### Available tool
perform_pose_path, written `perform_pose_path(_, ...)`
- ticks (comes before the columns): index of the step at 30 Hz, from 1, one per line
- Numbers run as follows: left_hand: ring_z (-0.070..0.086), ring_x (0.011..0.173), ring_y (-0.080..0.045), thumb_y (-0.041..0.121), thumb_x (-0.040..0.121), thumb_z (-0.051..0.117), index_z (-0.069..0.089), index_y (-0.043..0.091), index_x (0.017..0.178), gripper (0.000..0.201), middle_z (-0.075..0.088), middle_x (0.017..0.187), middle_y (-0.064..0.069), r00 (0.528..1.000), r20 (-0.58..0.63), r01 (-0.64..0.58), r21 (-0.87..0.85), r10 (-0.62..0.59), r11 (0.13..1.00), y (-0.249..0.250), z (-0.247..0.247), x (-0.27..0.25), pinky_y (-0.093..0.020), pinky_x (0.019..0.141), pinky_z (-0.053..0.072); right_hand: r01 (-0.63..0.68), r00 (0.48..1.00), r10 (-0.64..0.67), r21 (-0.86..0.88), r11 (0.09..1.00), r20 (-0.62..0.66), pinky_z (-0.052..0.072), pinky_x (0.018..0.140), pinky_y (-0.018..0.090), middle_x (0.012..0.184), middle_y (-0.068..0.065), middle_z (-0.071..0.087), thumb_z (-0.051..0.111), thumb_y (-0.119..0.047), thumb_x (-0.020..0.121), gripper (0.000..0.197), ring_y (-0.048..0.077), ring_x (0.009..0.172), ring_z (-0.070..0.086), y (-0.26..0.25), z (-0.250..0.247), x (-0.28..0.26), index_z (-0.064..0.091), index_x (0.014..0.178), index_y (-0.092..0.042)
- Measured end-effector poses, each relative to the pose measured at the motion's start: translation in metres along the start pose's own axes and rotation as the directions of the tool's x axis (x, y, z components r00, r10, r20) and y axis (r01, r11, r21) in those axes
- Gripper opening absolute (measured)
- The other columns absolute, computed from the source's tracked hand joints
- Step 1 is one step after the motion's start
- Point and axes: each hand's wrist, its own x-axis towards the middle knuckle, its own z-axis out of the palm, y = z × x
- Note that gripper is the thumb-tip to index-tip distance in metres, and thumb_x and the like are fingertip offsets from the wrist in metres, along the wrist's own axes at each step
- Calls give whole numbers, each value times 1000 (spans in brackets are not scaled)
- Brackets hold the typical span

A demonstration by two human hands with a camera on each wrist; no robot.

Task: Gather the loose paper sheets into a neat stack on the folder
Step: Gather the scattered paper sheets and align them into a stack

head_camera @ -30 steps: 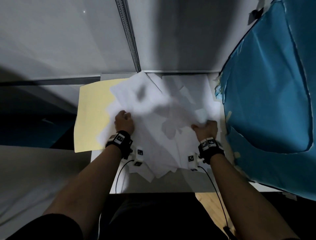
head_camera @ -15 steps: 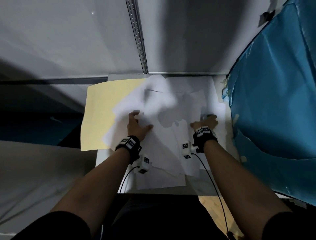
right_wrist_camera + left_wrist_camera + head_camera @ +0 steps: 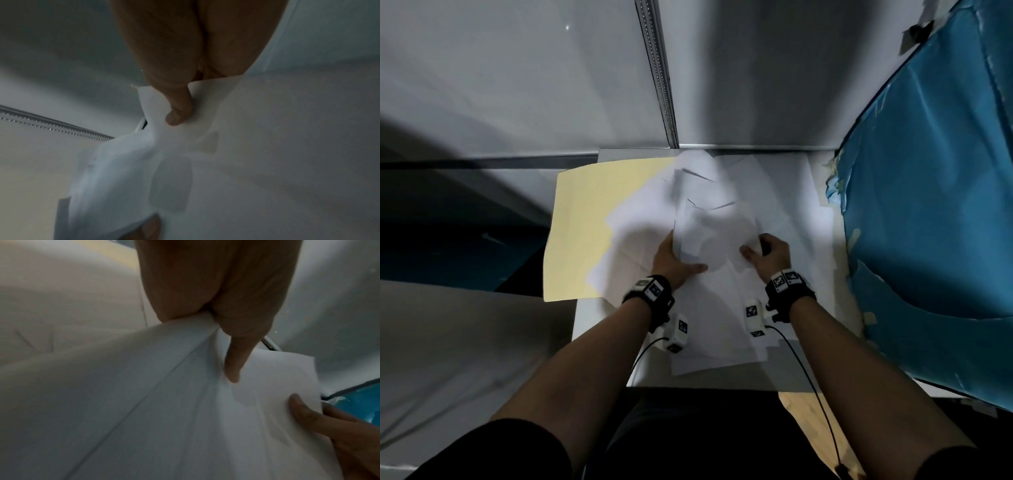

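Note:
Several loose white paper sheets [image 3: 722,301] lie overlapping on the table, and their left part covers the right side of a pale yellow folder [image 3: 585,226]. My left hand [image 3: 676,255] grips a raised bunch of sheets in the middle, thumb on top [image 3: 232,369], fingers hidden beneath. My right hand [image 3: 763,251] pinches the same bunch from the right, thumb on the paper [image 3: 179,113]. The held sheets [image 3: 185,402] bulge upward between the hands. The two hands are close together.
The small white table [image 3: 599,329] stands in a corner, against a grey wall with a metal rail [image 3: 657,68]. A blue plastic sheet [image 3: 928,205] hangs close on the right. The folder overhangs the table's left edge. Wrist-camera cables trail toward me.
Both hands have drawn inward toward the middle of the pile. The sheets between them have bunched and lifted. The left hand went from lying on the paper to gripping it.

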Motion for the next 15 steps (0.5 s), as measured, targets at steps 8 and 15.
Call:
perform_pose_path(8, 78, 105, -41, 3, 61, 100, 74, -6, 120, 65, 80, 115, -22, 992, 119, 1, -316, 39, 949, 21, -43, -6, -67, 91, 61, -109, 991, 69, 378, 919, 119, 61, 86, 40, 117, 11, 71, 101, -35, 48, 90, 27, 100, 71, -23, -41, -3, 61, 126, -13)
perform_pose_path(15, 70, 97, 19, 22, 76, 98, 75, 14, 112, 44, 78, 110, 10, 947, -119, -306, -52, 298, 951, 112, -52, -33, -7, 88, 55, 128, 966, -220, 487, 864, 136, 59, 89, 50, 107, 13, 76, 88, 1, 72, 42, 29, 101, 74, -127, -59, -48, 71, 109, -5)
